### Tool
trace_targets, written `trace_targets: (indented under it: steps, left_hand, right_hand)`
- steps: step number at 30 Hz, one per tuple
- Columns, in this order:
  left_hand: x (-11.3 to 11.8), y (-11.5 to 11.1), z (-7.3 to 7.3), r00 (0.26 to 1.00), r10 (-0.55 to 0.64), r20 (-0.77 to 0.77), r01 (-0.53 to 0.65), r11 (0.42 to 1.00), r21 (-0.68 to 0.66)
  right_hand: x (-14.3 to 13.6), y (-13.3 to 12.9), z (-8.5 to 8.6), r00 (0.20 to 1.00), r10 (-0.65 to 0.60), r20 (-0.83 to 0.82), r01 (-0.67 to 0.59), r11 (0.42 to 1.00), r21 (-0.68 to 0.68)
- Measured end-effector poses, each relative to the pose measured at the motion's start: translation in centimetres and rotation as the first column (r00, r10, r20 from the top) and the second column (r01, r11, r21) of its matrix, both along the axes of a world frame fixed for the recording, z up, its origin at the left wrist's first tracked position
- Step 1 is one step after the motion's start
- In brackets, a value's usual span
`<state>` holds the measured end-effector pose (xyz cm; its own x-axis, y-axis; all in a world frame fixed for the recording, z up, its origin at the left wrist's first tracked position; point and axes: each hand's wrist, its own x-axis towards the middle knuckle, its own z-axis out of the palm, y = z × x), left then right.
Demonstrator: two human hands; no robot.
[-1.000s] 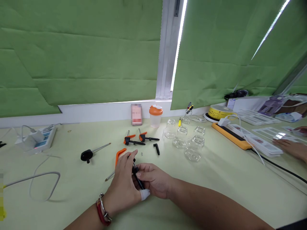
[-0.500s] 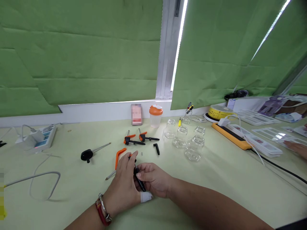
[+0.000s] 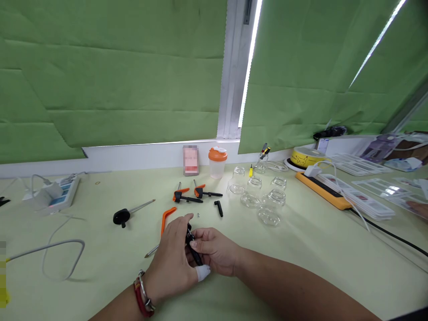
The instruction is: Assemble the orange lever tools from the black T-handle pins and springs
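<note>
My left hand (image 3: pixel 172 263), with white tape on its thumb and bracelets on the wrist, curls around a black tool part (image 3: pixel 195 255) and hides much of it. From the other side my right hand (image 3: pixel 214 249) pinches the same part between thumb and fingers. A metal rod (image 3: pixel 151 252) sticks out past the left hand; whether it belongs to the held part I cannot tell. Just beyond lies a bent orange lever (image 3: pixel 166 218). Two black and orange tools (image 3: pixel 189 198) (image 3: pixel 209 193) and a short black handle piece (image 3: pixel 218 208) rest further back, with a tiny pale piece (image 3: pixel 198 215).
On the left are a black round part with a metal rod (image 3: pixel 122 217), a power strip (image 3: pixel 65 194) and a grey cable (image 3: pixel 80 249). Several upturned glasses (image 3: pixel 271 207) stand right of centre. An orange-lidded cup (image 3: pixel 217 162) stands behind. Another person's hand (image 3: pixel 417 208) shows far right.
My left hand has tilted slightly and its fingers sit a little differently over the black part. The metal rod has shifted slightly down and left. The other person's hand has moved right.
</note>
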<state>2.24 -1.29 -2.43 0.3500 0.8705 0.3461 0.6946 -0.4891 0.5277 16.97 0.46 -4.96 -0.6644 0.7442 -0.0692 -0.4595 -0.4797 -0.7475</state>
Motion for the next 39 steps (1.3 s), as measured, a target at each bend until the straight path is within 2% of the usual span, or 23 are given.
trace_targets:
  steps: [5,16,30,39]
  left_hand:
    - [0.04,-0.10,0.10,0.999,-0.016,0.037,0.017,1.000,-0.016]
    - [0.17,0.00,-0.02,0.995,-0.046,-0.089,0.044,0.999,-0.030]
    - [-0.26,0.10,-0.57,0.992,-0.084,-0.099,0.071,0.990,-0.122]
    - [0.36,-0.33,-0.01,0.996,-0.056,-0.066,0.055,0.998,-0.018]
  right_hand:
    - [0.09,-0.03,0.16,1.000,0.013,0.002,-0.013,1.000,0.014]
    - [-0.10,0.24,-0.55,0.994,-0.034,0.105,0.039,0.998,-0.041]
    - [-0.05,-0.23,0.10,0.986,-0.081,0.146,0.084,0.996,-0.015]
    - [-0.19,0.04,-0.35,0.988,-0.074,0.134,0.079,0.996,-0.031]
